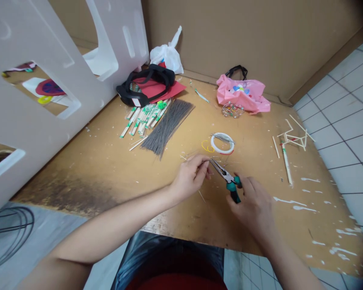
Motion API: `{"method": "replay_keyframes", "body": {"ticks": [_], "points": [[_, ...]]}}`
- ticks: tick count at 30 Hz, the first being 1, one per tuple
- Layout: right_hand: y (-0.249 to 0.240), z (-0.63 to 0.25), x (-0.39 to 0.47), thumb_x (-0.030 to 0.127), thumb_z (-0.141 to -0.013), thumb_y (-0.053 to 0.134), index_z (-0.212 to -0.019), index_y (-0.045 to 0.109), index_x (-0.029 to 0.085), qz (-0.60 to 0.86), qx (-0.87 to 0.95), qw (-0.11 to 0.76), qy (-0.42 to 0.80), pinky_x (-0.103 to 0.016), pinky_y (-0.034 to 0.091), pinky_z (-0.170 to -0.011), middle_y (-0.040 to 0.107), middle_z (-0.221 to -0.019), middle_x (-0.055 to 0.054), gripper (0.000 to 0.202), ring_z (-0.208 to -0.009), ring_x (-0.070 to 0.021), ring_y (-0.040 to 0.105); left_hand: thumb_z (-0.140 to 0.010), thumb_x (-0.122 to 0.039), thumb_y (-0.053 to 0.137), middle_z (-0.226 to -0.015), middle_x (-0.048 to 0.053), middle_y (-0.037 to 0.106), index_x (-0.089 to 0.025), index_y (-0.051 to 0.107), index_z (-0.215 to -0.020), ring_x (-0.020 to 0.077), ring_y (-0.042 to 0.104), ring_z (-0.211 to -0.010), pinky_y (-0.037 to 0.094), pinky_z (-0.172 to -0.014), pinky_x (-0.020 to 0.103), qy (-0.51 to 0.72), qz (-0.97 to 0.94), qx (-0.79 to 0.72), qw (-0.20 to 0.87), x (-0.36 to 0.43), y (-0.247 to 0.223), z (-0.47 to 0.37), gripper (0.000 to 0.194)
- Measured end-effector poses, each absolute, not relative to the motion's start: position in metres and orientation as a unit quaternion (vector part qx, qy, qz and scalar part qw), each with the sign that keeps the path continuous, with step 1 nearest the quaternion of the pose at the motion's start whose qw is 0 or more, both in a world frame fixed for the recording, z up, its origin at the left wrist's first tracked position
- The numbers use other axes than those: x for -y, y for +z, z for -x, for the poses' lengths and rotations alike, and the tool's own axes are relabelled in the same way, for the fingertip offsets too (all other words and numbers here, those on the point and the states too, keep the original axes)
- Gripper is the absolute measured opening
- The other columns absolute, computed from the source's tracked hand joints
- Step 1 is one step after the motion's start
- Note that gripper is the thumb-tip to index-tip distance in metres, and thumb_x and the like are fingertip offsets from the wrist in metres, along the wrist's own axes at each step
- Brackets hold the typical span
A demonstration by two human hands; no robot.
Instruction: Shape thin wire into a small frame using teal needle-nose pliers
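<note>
The left hand's (191, 173) curled fingers hide most of the thin wire (211, 160); whether the tips of the needle-nose pliers (225, 174) grip it is too small to tell. The right hand (254, 203) covers part of their handles. A black headset (166, 74) partly hides red paper (179, 87). The left edge cuts off the black cable coil (26, 223).

The pliers' handles (232, 187) are teal and black; the crumpled bag (240, 93) is pink.
</note>
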State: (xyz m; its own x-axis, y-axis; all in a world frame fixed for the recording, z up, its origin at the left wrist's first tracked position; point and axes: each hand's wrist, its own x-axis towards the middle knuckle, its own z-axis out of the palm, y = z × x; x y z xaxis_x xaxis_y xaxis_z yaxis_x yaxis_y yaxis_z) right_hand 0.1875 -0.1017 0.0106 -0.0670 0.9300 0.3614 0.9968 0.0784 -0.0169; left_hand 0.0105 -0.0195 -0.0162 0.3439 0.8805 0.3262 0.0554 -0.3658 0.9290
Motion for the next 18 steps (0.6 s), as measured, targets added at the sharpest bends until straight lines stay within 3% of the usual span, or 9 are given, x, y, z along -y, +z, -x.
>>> {"method": "replay_keyframes", "body": {"ticks": [8, 14, 18], "points": [[0.010, -0.193, 0.101, 0.027, -0.077, 0.055, -0.110, 0.061, 0.017, 0.652, 0.723, 0.165, -0.157, -0.028, 0.042, -0.059, 0.067, -0.080, -0.005, 0.035, -0.071, -0.0193, 0.063, -0.094, -0.026, 0.038, -0.067, 0.001, 0.064, -0.017, 0.050, -0.094, 0.0117, 0.061, -0.058, 0.049, -0.067, 0.029, 0.498, -0.683, -0.316, 0.431, 0.018, -0.020, -0.014, 0.015], [0.016, -0.201, 0.097, 0.022, -0.067, 0.055, -0.107, 0.060, 0.022, 0.672, 0.714, 0.186, 0.063, -0.027, 0.046, -0.062, 0.068, -0.089, -0.002, 0.041, -0.073, -0.0181, 0.064, -0.095, -0.027, 0.038, -0.069, 0.001, 0.063, -0.018, 0.049, -0.094, 0.0114, 0.062, -0.060, 0.048, -0.062, 0.025, 0.491, -0.664, -0.299, 0.479, 0.019, -0.018, -0.014, 0.015], [0.016, -0.199, 0.097, 0.022, -0.066, 0.055, -0.111, 0.058, 0.023, 0.679, 0.708, 0.186, 0.055, -0.028, 0.046, -0.060, 0.067, -0.091, -0.002, 0.045, -0.070, -0.0176, 0.062, -0.094, -0.027, 0.039, -0.068, 0.001, 0.064, -0.018, 0.050, -0.096, 0.0117, 0.062, -0.061, 0.048, -0.065, 0.026, 0.489, -0.670, -0.304, 0.468, 0.019, -0.020, -0.014, 0.015]]}}
